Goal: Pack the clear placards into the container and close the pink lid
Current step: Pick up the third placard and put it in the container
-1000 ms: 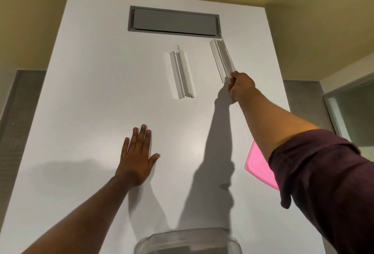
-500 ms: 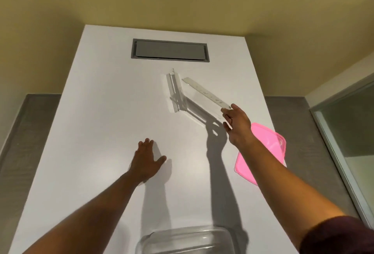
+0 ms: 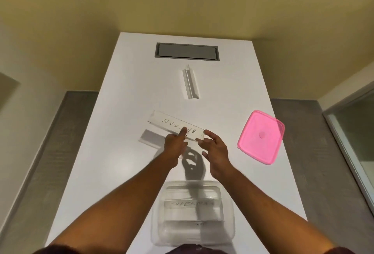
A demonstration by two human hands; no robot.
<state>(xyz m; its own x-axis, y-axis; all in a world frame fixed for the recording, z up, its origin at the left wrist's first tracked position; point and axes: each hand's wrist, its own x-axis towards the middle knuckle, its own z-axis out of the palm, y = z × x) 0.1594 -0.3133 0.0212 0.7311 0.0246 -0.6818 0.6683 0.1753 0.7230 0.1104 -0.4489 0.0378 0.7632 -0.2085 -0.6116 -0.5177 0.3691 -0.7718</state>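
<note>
I hold a clear placard with handwritten letters above the middle of the white table. My right hand pinches its right end. My left hand touches its near edge, forefinger on its face. A second clear placard lies farther back on the table, apart from both hands. The clear container stands at the near edge below my forearms, with at least two placards lying inside it. The pink lid rests on the table to the right of my right hand.
A grey recessed cable hatch is set into the far end of the table. Grey floor runs along both long sides of the table, a yellow wall stands behind it, and a glass partition is at the right.
My right hand has carried the placard from the far right of the table back toward me and turned it crosswise. My left hand has lifted off the table and joined it at the placard.
</note>
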